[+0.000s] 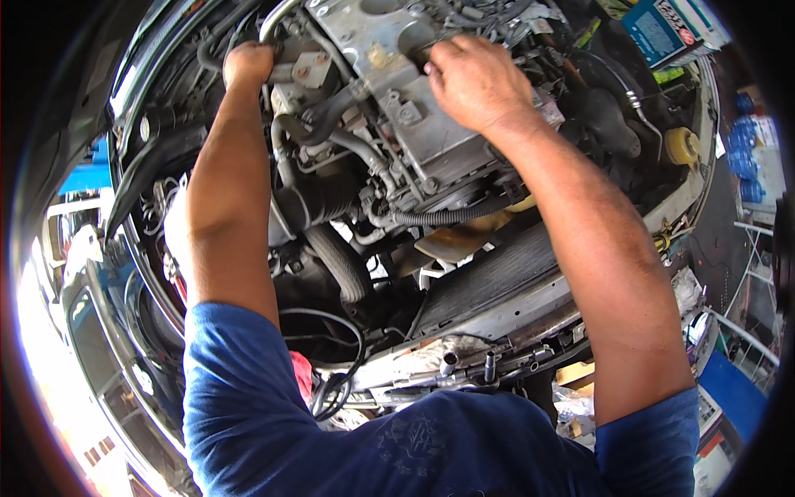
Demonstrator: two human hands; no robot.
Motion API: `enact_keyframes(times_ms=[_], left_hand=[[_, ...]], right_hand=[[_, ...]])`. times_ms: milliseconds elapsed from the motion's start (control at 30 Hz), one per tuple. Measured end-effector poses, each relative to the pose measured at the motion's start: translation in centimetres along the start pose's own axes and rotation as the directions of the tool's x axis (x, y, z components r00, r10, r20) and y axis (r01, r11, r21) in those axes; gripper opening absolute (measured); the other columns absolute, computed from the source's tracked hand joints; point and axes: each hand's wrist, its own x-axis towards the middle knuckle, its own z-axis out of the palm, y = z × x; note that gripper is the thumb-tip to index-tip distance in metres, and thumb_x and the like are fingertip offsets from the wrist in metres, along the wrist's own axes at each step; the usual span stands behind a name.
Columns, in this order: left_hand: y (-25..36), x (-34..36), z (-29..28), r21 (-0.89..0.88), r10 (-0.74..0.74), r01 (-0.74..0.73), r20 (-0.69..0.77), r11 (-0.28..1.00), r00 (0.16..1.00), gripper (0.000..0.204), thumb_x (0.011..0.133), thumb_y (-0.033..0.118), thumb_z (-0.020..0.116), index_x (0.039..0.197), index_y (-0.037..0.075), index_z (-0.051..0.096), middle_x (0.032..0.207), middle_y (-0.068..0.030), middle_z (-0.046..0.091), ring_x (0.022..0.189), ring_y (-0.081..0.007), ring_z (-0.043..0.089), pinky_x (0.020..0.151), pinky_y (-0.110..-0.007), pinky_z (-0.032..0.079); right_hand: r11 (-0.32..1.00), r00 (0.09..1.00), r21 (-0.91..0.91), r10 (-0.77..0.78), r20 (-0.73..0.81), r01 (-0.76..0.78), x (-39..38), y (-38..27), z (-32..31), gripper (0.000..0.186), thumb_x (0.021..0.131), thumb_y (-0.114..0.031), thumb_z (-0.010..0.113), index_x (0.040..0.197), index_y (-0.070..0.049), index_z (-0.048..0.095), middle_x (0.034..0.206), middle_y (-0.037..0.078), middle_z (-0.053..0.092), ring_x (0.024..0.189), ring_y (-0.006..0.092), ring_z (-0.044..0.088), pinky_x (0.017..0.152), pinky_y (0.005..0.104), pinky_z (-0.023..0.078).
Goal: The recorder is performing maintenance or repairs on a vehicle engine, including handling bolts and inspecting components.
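Note:
My arms reach over an open engine bay. At the far left, my left hand [248,65] is closed, its fingers curled down among hoses and metal parts beside a pale metal bracket [311,69]. Whatever it grips is hidden. My right hand [480,83] is over the grey engine cover [439,128], at the edge of a round opening [416,39]. Its fingers are bent and pressed together, and the hand itself hides what is in them. Below the cover, a black ribbed hose [455,217] runs across the front of the engine.
The radiator [497,277] lies between the engine and the front crossmember, where two metal sockets [489,367] stand upright. A black cable [339,398] hangs in loops near my left side. A teal box [672,31] rests at the far right, above a yellow cap [682,146].

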Motion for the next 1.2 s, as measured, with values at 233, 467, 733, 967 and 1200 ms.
enact_keyframes(times_ms=[233,467,733,967,1200], left_hand=[[-3.0,2.9,0.0,0.616,0.188,-0.301,0.243,0.728,0.952,0.033,0.079,0.03,0.064,0.103,0.008,0.071,0.113,-0.0118,0.065,0.111,-0.0228,0.058,0.095,-0.032,0.045],[4.4,-2.6,-1.4,-0.177,-0.064,0.079,0.089,0.981,0.994,0.027,0.081,0.023,0.062,0.1,0.006,0.072,0.096,-0.0116,0.071,0.09,-0.0257,0.067,0.078,-0.033,0.051],[2.7,-3.2,-4.3,-0.219,-0.068,0.061,-0.027,0.974,0.997,0.027,0.074,0.022,0.068,0.093,0.004,0.073,0.093,-0.0146,0.071,0.085,-0.0296,0.067,0.076,-0.037,0.052],[4.5,-2.7,-2.6,0.009,-0.032,0.032,0.018,0.999,0.999,0.028,0.076,0.02,0.063,0.098,0.005,0.073,0.103,-0.0152,0.069,0.097,-0.0292,0.065,0.082,-0.037,0.051],[3.2,-2.5,-2.9,-0.038,-0.101,0.103,0.052,0.994,0.993,0.032,0.079,0.021,0.063,0.107,0.008,0.07,0.117,-0.0138,0.065,0.109,-0.0307,0.062,0.09,-0.039,0.05]], right_hand=[[1.0,1.0,0.03,0.0,-0.018,0.001,0.4,-1.8,-1.9,0.019,0.088,-0.024,0.059,0.093,-0.006,0.062,0.097,0.015,0.063,0.094,0.0335,0.061,0.083,0.0448,0.049],[0.995,0.993,0.001,0.101,0.054,-0.102,0.0,-0.7,-2.0,0.021,0.087,-0.022,0.058,0.093,-0.002,0.062,0.099,0.018,0.062,0.096,0.0364,0.06,0.086,0.0455,0.048],[0.998,0.998,0.034,0.052,0.039,-0.054,0.3,-2.2,-2.2,0.02,0.086,-0.019,0.058,0.092,-0.001,0.063,0.098,0.018,0.063,0.095,0.0358,0.061,0.084,0.0442,0.049],[0.996,0.999,-0.087,-0.024,-0.025,0.022,0.0,-0.1,-0.2,0.018,0.088,-0.026,0.06,0.091,-0.009,0.062,0.092,0.01,0.064,0.09,0.0316,0.062,0.079,0.0438,0.051],[0.999,1.0,-0.037,-0.03,-0.011,0.029,0.2,-0.3,0.3,0.02,0.089,-0.027,0.058,0.091,-0.008,0.063,0.092,0.01,0.064,0.089,0.032,0.062,0.079,0.0436,0.05]])
